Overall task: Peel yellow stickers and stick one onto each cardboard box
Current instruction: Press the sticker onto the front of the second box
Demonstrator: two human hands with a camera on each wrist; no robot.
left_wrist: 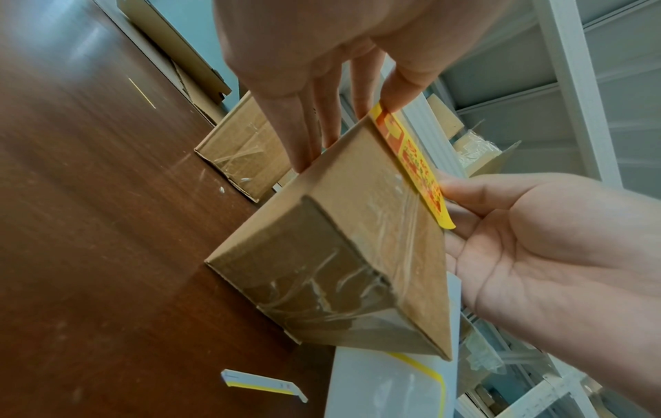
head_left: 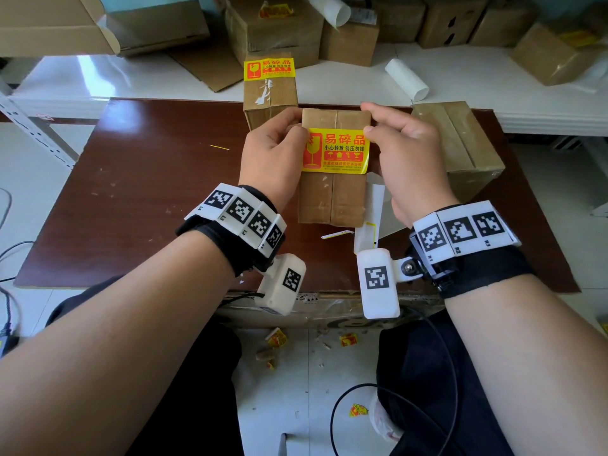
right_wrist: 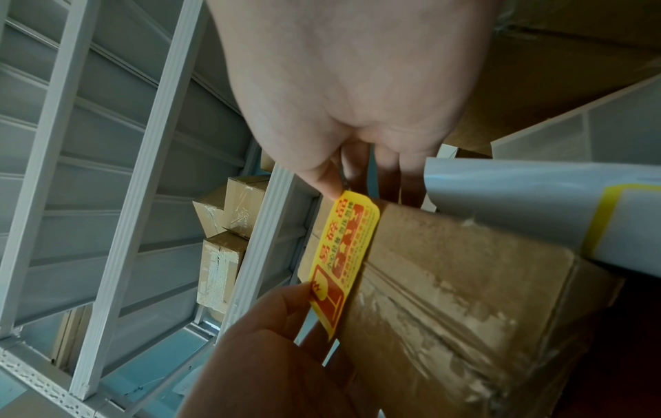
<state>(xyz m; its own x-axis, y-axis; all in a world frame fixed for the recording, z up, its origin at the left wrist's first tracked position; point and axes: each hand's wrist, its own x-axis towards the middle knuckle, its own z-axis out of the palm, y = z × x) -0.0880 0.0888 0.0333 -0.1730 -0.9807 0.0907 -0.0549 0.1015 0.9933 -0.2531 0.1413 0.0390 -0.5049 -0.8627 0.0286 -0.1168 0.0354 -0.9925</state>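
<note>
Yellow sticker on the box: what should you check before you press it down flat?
1. Left hand holds the yellow sticker's left end: ok.
2. Right hand holds its right end: ok.
3. Sticker sits over the middle box, roughly level: ok.
4. Stuck flat everywhere: not ok; in the left wrist view one end stands off the box edge.
5. Wrinkles or bubbles underneath: cannot tell.
6. Box resting on the brown table: ok.

Left hand (head_left: pixel 274 153) hides yellow sticker's (head_left: pixel 339 151) left edge.
</note>
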